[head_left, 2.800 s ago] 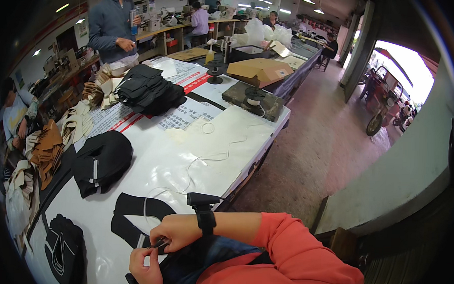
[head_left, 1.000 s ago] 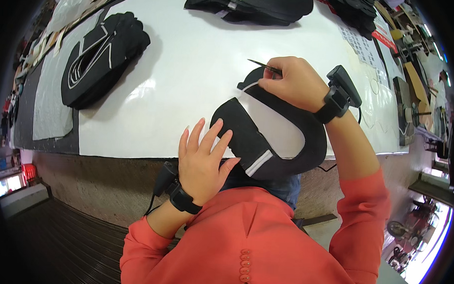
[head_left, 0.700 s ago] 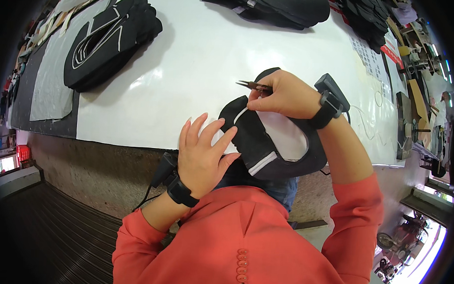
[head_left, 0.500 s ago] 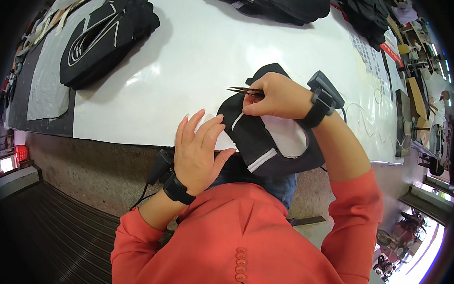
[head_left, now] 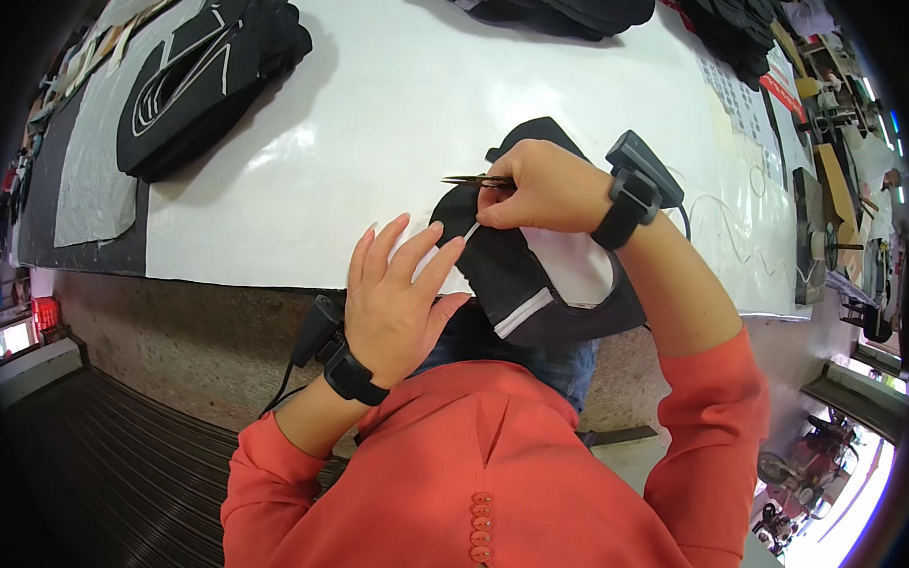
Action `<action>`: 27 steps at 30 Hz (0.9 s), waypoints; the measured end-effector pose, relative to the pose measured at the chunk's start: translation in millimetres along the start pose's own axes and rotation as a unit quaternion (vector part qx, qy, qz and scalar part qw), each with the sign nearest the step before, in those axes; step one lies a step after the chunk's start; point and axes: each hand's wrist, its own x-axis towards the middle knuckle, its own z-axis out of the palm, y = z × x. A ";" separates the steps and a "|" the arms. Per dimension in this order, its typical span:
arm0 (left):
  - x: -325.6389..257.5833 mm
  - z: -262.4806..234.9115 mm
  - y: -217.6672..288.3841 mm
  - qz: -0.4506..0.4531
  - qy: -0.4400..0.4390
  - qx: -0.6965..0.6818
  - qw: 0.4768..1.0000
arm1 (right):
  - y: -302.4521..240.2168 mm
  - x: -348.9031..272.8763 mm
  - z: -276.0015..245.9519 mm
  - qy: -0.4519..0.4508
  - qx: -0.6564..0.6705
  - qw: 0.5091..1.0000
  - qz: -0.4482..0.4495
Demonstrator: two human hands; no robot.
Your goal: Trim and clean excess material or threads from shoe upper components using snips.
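A black, curved fabric piece shaped like a shoe upper (head_left: 503,270) lies near the table's front edge, with a white band near its near end and a thin white strip at its left part. My right hand (head_left: 556,187) is closed over it, holding thread snips (head_left: 462,180) whose pointed metal blades stick out to the left. Its thumb and a fingertip press at the upper end of the thin white strip. My left hand (head_left: 396,290) has its fingers spread, with the fingertips at or just above the piece's left edge; whether they touch it I cannot tell.
On the white table top (head_left: 370,121), a stack of black uppers with white trim (head_left: 196,90) lies at the far left. More black pieces (head_left: 554,9) are at the far edge and another black pile (head_left: 726,33) at the far right. A loose white cord (head_left: 741,237) lies at the right.
The view has shifted a little. My right hand with the snips stays over the fabric piece; my left hand's fingers have come slightly closer to the thin white strip.
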 end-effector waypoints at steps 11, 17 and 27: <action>5.2 -0.2 2.7 0.010 0.002 0.027 1.000 | 8.4 -1.9 -7.8 0.044 -0.017 0.999 -0.001; 9.8 -0.9 1.9 0.021 0.013 0.014 1.000 | 16.1 3.6 -6.1 0.074 -0.032 0.997 0.003; 43.6 7.5 -2.1 0.113 0.009 0.033 0.993 | 8.2 4.4 -1.5 0.100 -0.136 0.985 0.020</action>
